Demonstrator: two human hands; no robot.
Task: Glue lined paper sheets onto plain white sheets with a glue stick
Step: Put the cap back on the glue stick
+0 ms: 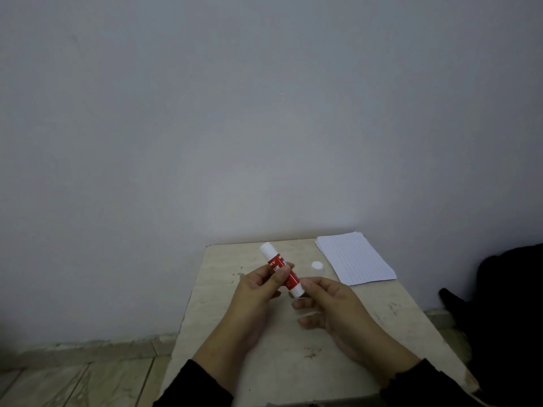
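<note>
A person seated at a small, pale, stained desk (390,312) holds a glue stick (282,270) in both hands above the desktop, near its middle. The left hand (258,292) has its grip grasping the stick's red-labelled barrel, thumb and fingers curled round it just below the white end that points up and away toward the wall (264,113). The right hand (332,301) pinches the stick's lower white end between thumb and forefinger, its other fingers loosely curled beneath. The stick is tilted, its upper end leaning left and away from the person.

A small round white cap (316,265) lies on the desk just beyond the right hand, apart from the stick. To its right, at the desk's far right corner, a stack of lined paper (357,261) lies flat, its far edge close to the wall. Plain white sheets cannot be made out apart from that stack.

Dark sleeves (194,386) cover both forearms to the wrist. A dark shape (511,304) stands to the right of the desk, too dim to identify. A tiled floor (73,380) shows at lower left, meeting the grey wall.
</note>
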